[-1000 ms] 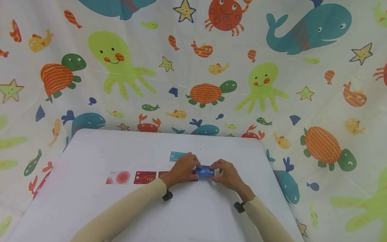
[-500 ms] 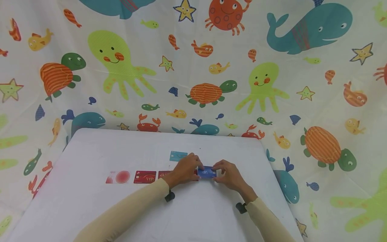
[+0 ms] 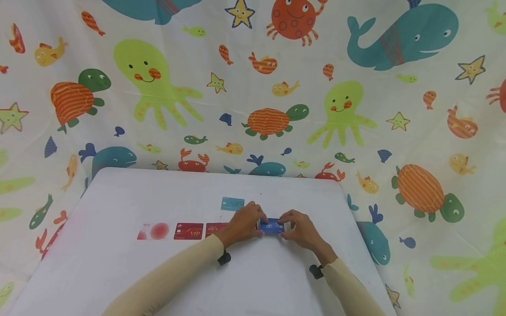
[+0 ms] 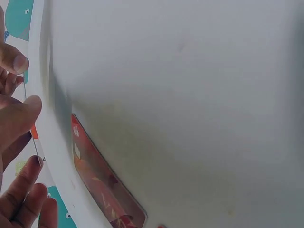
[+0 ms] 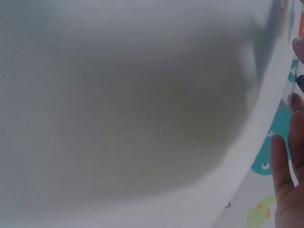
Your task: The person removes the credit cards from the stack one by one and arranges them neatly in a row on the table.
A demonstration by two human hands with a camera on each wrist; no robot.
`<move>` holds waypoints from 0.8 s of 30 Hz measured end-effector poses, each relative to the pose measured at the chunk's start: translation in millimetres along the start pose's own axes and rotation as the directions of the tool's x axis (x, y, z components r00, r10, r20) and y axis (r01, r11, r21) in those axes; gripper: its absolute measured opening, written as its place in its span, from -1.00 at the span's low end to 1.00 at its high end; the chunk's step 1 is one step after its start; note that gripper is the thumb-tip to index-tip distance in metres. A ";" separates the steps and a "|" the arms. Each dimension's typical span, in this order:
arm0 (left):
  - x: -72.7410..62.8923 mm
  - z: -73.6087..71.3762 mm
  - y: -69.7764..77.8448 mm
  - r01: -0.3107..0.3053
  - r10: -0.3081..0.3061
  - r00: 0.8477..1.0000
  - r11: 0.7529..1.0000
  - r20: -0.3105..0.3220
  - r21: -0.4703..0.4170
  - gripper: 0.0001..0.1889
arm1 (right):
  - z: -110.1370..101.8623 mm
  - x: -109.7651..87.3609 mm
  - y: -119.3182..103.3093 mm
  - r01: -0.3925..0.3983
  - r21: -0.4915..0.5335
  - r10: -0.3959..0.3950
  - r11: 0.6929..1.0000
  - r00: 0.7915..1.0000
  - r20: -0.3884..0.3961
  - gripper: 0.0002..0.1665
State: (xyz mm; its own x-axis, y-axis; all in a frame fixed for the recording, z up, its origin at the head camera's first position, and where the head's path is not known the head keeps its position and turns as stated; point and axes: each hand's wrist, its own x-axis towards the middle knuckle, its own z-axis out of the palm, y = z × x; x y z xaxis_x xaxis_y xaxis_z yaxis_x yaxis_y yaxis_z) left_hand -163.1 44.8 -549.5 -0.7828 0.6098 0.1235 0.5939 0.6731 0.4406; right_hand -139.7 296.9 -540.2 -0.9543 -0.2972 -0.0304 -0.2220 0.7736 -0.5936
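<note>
In the head view, a blue card [image 3: 272, 227] with light lettering is between my two hands. My left hand [image 3: 243, 223] pinches its left end, and my right hand [image 3: 299, 229] pinches its right end. The left wrist view shows the card as a thin edge-on line [image 4: 34, 142] between the fingertips. Left of my hands, a red VIP card [image 3: 188, 231] lies in a row with a second red card [image 3: 215, 228], which my left hand partly covers. A pale card with a pink circle [image 3: 159, 231] forms the row's left end.
Behind my left hand, a light blue card [image 3: 232, 203] lies on the white table [image 3: 158, 276]. A curtain [image 3: 253, 87] printed with sea animals hangs behind the table's far edge. Dark wrist cameras sit at both cuffs.
Both hands and the blue card have shifted slightly to the right. A strip of red card seen earlier between my left hand and the blue card no longer shows.
</note>
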 end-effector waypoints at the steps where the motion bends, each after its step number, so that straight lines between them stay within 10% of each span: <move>1: 0.0 0.8 0.0 0.003 -0.003 1.000 1.000 0.001 0.002 -0.59 | 0.3 0.2 -0.1 -0.005 -0.002 0.005 1.000 1.000 0.002 -0.64; 24: -2.8 16.9 -0.8 0.067 -0.067 0.998 0.998 0.016 -0.001 -0.61 | 9.8 7.3 8.2 -0.055 -0.023 0.057 0.998 0.996 0.062 -0.65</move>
State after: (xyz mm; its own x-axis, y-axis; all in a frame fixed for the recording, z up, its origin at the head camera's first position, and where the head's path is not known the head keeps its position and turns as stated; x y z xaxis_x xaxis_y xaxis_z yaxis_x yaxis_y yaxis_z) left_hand -158.2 49.7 -565.2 -0.8176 0.5702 0.0799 0.5403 0.7118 0.4488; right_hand -146.5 295.6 -553.2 -0.9511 -0.2870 -0.1138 -0.1733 0.8014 -0.5724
